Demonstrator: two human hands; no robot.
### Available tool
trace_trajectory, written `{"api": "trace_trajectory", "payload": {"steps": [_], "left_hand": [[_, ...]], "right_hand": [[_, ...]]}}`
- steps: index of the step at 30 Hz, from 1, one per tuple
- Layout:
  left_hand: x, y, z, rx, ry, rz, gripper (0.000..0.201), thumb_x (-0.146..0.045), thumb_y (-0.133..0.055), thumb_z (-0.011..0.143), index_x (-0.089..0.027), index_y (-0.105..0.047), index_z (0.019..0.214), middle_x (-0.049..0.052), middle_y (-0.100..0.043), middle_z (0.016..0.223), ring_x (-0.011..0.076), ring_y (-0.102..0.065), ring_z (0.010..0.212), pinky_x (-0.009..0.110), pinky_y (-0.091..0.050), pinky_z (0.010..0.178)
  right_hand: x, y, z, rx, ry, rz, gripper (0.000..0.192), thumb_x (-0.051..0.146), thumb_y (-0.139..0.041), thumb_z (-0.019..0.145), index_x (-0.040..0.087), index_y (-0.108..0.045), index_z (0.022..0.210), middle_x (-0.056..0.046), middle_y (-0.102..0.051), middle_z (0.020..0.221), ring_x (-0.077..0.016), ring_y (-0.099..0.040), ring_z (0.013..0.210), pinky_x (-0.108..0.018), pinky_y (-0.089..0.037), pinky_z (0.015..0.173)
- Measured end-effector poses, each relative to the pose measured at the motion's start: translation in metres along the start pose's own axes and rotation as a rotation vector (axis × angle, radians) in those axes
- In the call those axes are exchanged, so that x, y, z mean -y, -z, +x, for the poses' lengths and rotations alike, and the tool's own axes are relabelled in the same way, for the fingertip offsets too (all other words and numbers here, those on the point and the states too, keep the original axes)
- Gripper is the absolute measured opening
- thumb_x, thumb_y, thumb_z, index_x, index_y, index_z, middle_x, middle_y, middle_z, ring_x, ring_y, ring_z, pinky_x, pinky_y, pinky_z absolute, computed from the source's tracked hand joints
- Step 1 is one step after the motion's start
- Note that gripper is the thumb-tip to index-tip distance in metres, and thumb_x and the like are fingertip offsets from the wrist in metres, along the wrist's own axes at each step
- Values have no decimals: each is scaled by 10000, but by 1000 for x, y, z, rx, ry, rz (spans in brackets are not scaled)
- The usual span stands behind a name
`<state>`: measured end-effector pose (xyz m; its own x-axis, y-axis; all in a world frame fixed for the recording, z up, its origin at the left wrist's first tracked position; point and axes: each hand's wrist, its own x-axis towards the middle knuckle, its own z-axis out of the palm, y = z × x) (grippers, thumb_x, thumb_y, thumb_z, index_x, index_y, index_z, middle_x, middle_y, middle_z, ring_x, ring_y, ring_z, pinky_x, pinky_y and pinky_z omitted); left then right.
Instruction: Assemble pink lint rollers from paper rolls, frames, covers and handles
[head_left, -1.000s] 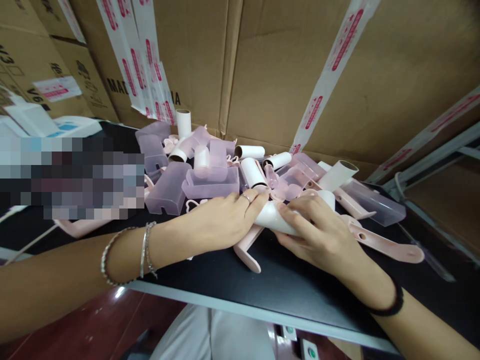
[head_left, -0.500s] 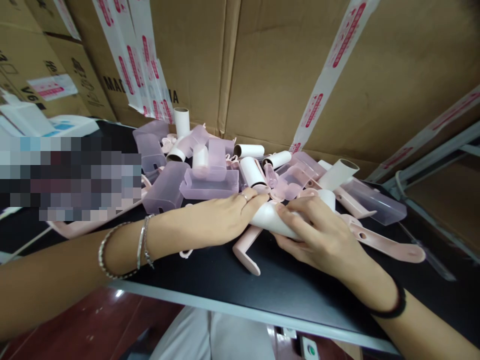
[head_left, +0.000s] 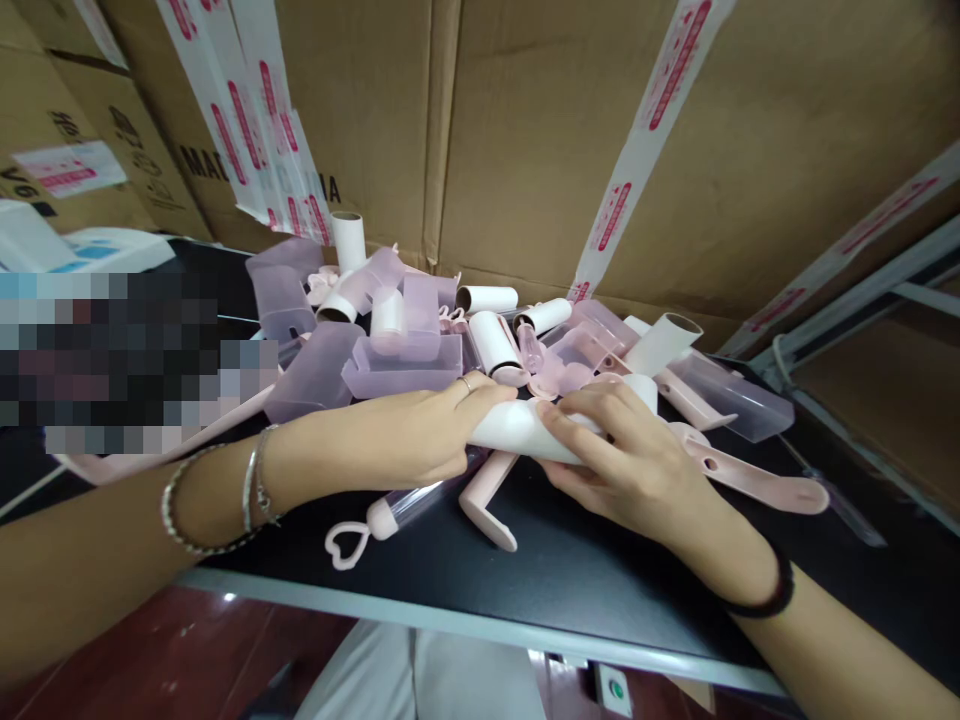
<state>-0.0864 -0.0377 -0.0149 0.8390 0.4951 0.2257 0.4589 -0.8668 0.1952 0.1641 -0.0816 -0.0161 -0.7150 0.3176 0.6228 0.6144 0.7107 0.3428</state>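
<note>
A white tube lies crosswise between my hands above the black table. My left hand closes round its left end, hiding that end. My right hand grips its right part, thumb and fingers wrapped over it. Beneath them an L-shaped pink plastic piece rests on the table. Beside it, partly under my left hand, is a clear rod with a pink heart-shaped loop handle. Just behind my hands stand and lie more white tubes and translucent purple boxes.
A long pink strip with a hole lies right of my right hand. Large cardboard boxes wall off the back. The table's metal front edge runs before my lap. Blurred blocks hide an area at the left.
My left hand has shifted slightly left along the tube, which now lies more level. The heart-handled rod now shows below my left hand. The whole view has moved a little.
</note>
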Motion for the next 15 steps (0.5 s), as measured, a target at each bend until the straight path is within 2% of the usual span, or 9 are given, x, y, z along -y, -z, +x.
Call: {"api": "trace_trajectory", "payload": {"steps": [4, 7, 11, 15], "left_hand": [[2, -5, -5, -19, -6, 44, 535, -94, -459, 864, -170, -407, 1391, 129, -572, 1306, 228, -650, 1030, 325, -490, 886], [0, -2, -2, -1, -14, -7, 500, -93, -469, 861, -175, -434, 1354, 108, -594, 1243, 206, -661, 971, 303, -500, 854], [1, 5, 3, 41, -21, -139, 427, -61, -420, 881, -167, -471, 1292, 101, -587, 1232, 210, -640, 1064, 314, -487, 930], [0, 12, 3, 106, -16, -262, 442, -87, -391, 904, -171, -436, 1335, 125, -541, 1323, 214, -610, 1134, 349, -473, 988]], "right_hand": [[4, 3, 3, 14, 26, -44, 295, 125, -657, 827, 58, -584, 1104, -159, -644, 940, -248, -578, 849, -395, -549, 711], [7, 4, 5, 11, 44, -68, 261, 131, -649, 835, 50, -592, 1077, -156, -645, 912, -244, -580, 815, -385, -545, 672], [7, 4, 6, 5, 68, -68, 233, 130, -642, 841, 37, -606, 1052, -157, -643, 881, -245, -583, 796, -385, -539, 650], [4, 3, 3, 7, 65, -37, 241, 132, -658, 836, 36, -615, 1053, -152, -642, 877, -240, -578, 815, -381, -545, 685]]}}
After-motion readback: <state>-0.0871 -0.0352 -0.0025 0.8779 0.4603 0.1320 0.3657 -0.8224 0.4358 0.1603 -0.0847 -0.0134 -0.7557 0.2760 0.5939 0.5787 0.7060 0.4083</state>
